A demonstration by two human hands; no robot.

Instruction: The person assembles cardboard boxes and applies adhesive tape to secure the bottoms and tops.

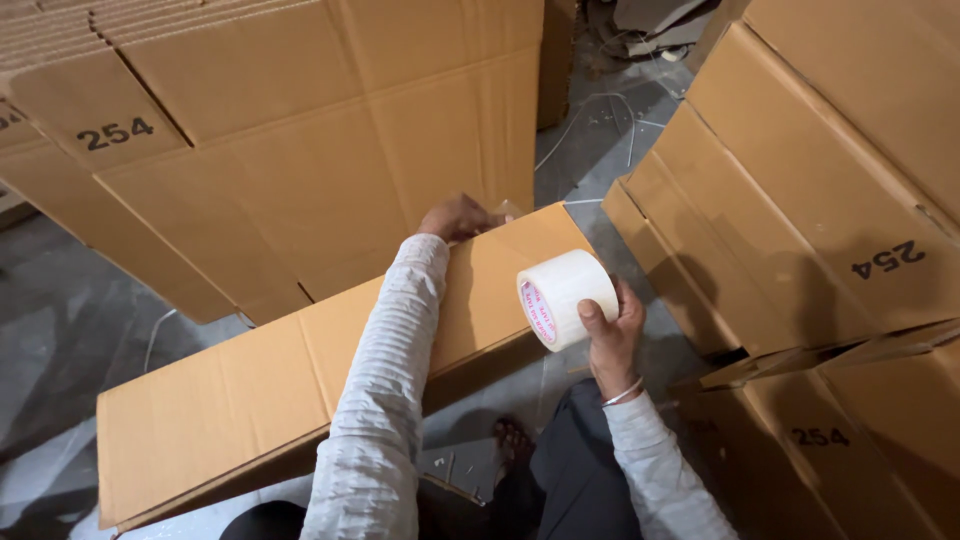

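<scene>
The right hand (612, 335) holds a wide roll of clear packing tape on a white core (566, 297) upright in the air, near the middle of the view. Its fingers wrap the far side of the roll and the thumb presses the near face, so they are clamped on the roll.

At 11 o'clock from the roll, the left hand (458, 216) rests on the far top corner of a flat brown corrugated cardboard box (260, 390), fingers curled together over the edge; a loose bit of clear tape seems to show at its fingertips (too small to be sure).

The roll looks light and stiff, smooth on its outer wrap and likely slick, so a grip through or across the core seems safest. The box looks light but floppy. More brown cartons (800, 190) stand at 3 o'clock, another stack (300, 130) at 10 o'clock, on a grey floor (60, 330).
</scene>
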